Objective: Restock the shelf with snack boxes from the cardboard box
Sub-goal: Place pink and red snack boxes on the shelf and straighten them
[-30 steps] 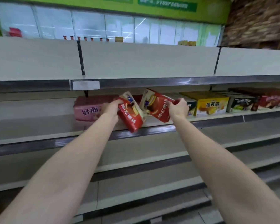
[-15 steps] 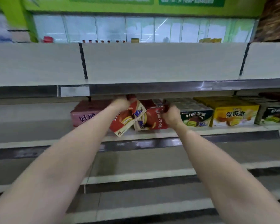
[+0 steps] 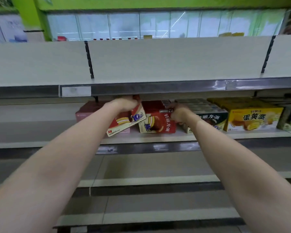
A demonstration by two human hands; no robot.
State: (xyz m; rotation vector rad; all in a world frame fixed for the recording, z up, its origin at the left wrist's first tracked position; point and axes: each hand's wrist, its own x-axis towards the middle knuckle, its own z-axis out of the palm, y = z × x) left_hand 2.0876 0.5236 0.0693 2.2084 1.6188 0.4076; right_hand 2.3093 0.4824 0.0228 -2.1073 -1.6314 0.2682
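- Two red pie boxes going on the shelf rn.
- my left hand is gripping the tilted box.
- my right hand is clutching the standing box, resting on the shelf.

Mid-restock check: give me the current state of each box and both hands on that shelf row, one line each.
left hand: grips the tilted red box from above.
tilted red box: leaning, not yet flat on the shelf.
right hand: fingers curled at the upright red box's right edge; grip unclear.
upright red box: standing on the shelf.
pink box: on the shelf, behind the left arm.
green box: shelved, front outward.
yellow box: shelved, front outward.
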